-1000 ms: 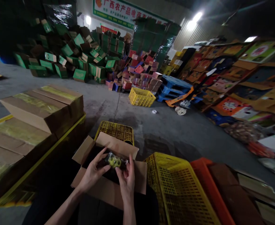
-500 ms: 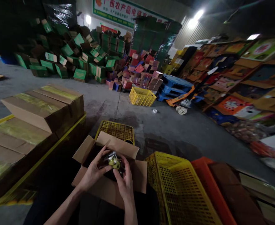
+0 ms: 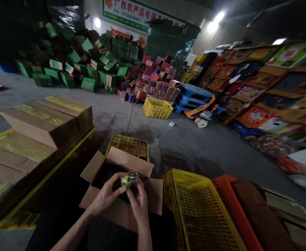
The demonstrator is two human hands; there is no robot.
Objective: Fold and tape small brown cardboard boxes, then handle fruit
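Observation:
A small yellow-green fruit in a clear plastic wrap point(image 3: 128, 179) is held over an open cardboard box point(image 3: 153, 195) in front of me. My left hand point(image 3: 106, 196) pinches the wrapped fruit from the left, thumb and fingers closed on it. From below and the right, my right hand point(image 3: 139, 205) has its fingers curled up around the wrap. The inside of the box is dark and its contents cannot be made out.
A yellow crate point(image 3: 202, 212) and an orange crate point(image 3: 233, 209) stand at my right. Another yellow crate point(image 3: 128, 145) lies behind the box. Stacked cardboard boxes point(image 3: 45, 118) rise at the left. Piles of green and red cartons, blue pallets point(image 3: 194, 96) and a pallet jack fill the far floor.
Both hands have turned and closed in on the wrapped fruit, which sits slightly higher between the fingertips now. The box has not moved.

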